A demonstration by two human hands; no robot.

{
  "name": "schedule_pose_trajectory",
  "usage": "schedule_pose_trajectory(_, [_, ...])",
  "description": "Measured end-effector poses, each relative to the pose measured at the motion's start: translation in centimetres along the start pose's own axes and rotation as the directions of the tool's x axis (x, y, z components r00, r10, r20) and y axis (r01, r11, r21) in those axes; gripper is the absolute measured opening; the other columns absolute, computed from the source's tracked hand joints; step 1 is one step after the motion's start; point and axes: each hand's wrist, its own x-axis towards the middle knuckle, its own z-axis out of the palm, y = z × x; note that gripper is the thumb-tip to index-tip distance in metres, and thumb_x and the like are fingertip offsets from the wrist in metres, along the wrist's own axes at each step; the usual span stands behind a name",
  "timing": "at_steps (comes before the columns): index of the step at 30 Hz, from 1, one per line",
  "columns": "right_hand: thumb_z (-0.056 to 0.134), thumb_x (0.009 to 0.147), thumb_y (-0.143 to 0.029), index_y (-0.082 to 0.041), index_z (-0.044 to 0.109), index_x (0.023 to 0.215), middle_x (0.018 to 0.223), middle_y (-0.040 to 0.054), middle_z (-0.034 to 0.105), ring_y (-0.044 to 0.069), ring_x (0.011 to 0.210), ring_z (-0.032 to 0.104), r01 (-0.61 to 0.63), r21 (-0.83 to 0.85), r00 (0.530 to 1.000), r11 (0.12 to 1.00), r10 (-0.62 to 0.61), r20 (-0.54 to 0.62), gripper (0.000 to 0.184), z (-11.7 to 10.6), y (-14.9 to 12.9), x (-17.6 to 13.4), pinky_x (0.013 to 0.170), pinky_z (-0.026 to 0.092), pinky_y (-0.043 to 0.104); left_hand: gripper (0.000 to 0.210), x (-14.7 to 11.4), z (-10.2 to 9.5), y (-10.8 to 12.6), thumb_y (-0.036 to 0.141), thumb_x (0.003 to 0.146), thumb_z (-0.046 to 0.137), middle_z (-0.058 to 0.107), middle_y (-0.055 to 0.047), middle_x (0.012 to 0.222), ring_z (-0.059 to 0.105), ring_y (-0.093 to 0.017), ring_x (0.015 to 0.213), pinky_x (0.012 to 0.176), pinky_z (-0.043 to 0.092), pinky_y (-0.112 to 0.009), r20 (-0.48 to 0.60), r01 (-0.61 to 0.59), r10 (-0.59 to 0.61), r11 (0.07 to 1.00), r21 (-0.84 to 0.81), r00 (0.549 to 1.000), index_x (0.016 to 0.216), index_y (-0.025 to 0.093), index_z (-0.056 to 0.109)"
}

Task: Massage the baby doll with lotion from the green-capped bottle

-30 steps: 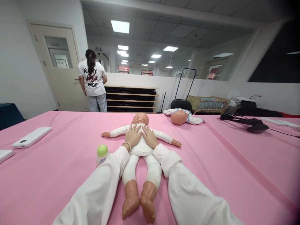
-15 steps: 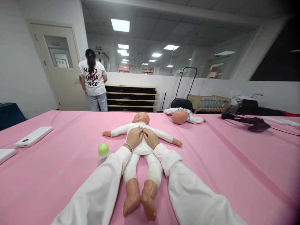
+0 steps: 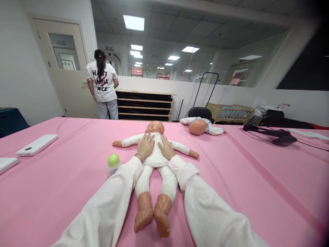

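Observation:
A baby doll (image 3: pixel 156 156) in a white top and leggings lies on its back, its feet toward me and its arms spread wide. My left hand (image 3: pixel 146 145) rests flat on one side of its chest, fingers stretched out; a beaded bracelet circles that wrist. On the other side of the chest lies my right hand (image 3: pixel 166 148), also flat with fingers extended. A strip of white cloth shows between the two hands. Beside my left forearm stands a small bottle (image 3: pixel 113 164) with a green cap.
A pink cloth covers the table (image 3: pixel 231 192). A second doll (image 3: pixel 199 127) lies at the far edge. White power-bank-like devices (image 3: pixel 38 145) are at the left, black straps (image 3: pixel 272 133) at the right. A person (image 3: pixel 102 82) stands by the door, back turned. Behind are shelves (image 3: pixel 145 104) and a wooden crib (image 3: pixel 232 113).
My hands have slid apart, from meeting at the middle of the doll's chest to its two sides. Their fingers are now more spread. The view has tilted slightly.

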Motion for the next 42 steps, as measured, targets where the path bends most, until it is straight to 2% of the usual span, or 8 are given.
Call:
schedule_pose_trajectory(6, [0.027,0.095,-0.03,-0.02,0.03,0.14,0.143,0.0007,0.027,0.016,0.134,0.023,-0.03,-0.247,1.0,0.968,0.03,-0.007,0.046,-0.5,3.3,-0.7,0.113,0.012,0.046,0.043,0.1,0.1,-1.4,0.037,0.09,0.029,0.029,0.003,0.145,0.023,-0.021,0.135,0.108,0.021,-0.057,-0.01,0.091,-0.092,0.995,-0.051,0.996,0.132,0.032,0.04])
schedule_pose_trajectory(12, [0.034,0.094,-0.033,-0.011,0.046,0.129,0.137,0.0124,0.037,0.026,0.131,0.027,-0.23,-0.397,0.957,0.889,0.132,-0.26,0.043,-0.3,5.3,-1.3,0.11,0.012,0.053,0.041,-0.7,-0.1,-5.5,0.025,0.087,0.032,0.044,-0.005,0.136,0.03,-0.021,0.132,0.11,0.023,-0.044,-0.164,0.319,-0.313,0.948,0.007,0.935,0.124,0.018,0.05])
schedule_pose_trajectory(15, [0.043,0.092,-0.038,-0.014,0.047,0.126,0.134,0.0132,0.039,0.027,0.126,0.033,-0.234,-0.421,0.953,0.877,0.12,-0.279,0.042,-0.4,5.3,-1.2,0.106,0.022,0.053,0.038,-1.2,-0.2,-6.1,0.021,0.085,0.034,0.05,-0.003,0.131,0.03,-0.021,0.132,0.109,0.021,-0.049,-0.3,0.387,-0.36,0.921,0.037,0.884,0.116,0.021,0.056])
schedule_pose_trajectory(19, [0.05,0.09,-0.037,-0.015,0.047,0.123,0.127,0.01,0.043,0.022,0.115,0.044,-0.2,-0.435,0.958,0.878,0.082,-0.275,0.04,-0.5,5.2,-0.7,0.099,0.038,0.046,0.039,-1.2,-0.2,-5.8,0.022,0.086,0.033,0.05,-0.005,0.131,0.032,-0.021,0.131,0.109,0.022,-0.047,-0.366,0.372,-0.339,0.928,0.021,0.867,0.117,0.02,0.055])
schedule_pose_trajectory(25, [0.05,0.09,-0.036,-0.016,0.045,0.125,0.13,0.0101,0.04,0.023,0.119,0.041,-0.109,-0.446,0.973,0.888,0.004,-0.23,0.041,-0.6,4.8,0.1,0.101,0.034,0.047,0.049,-0.8,-0.3,-5.1,0.021,0.085,0.033,0.039,-0.006,0.14,0.028,-0.019,0.133,0.111,0.022,-0.04,-0.391,0.182,-0.154,0.983,0.035,0.907,0.133,0.013,0.039])
schedule_pose_trajectory(33, [0.048,0.09,-0.039,-0.016,0.045,0.127,0.135,0.0103,0.036,0.025,0.125,0.034,-0.054,-0.445,0.98,0.894,-0.038,-0.196,0.044,-1.2,5.6,1.0,0.106,0.025,0.049,0.049,-1.5,-0.7,-3.6,0.024,0.09,0.025,0.027,-0.001,0.146,0.016,-0.015,0.138,0.113,0.011,-0.04,-0.199,-0.243,0.286,0.946,0.214,0.938,0.139,0.021,0.028])
schedule_pose_trajectory(38, [0.023,0.093,-0.037,-0.011,0.048,0.128,0.144,0.0126,0.025,0.028,0.137,0.007,-0.087,-0.46,0.967,0.883,-0.036,-0.252,0.051,-5.0,6.9,3.6,0.108,0.012,0.046,0.049,-1.4,-1.1,-3.8,0.024,0.09,0.028,0.026,0.001,0.147,0.014,-0.017,0.138,0.113,0.009,-0.042,-0.093,-0.359,0.385,0.908,0.217,0.918,0.138,0.025,0.03])
schedule_pose_trajectory(42, [0.017,0.092,-0.038,-0.009,0.048,0.128,0.143,0.0138,0.026,0.027,0.137,0.006,-0.114,-0.47,0.956,0.875,-0.032,-0.291,0.057,-8.5,8.0,6.0,0.105,0.012,0.046,0.049,-0.7,-0.6,-4.7,0.029,0.091,0.028,0.02,0.0,0.149,0.014,-0.019,0.138,0.112,0.014,-0.047,-0.001,-0.313,0.316,0.94,0.138,0.949,0.14,0.027,0.025])
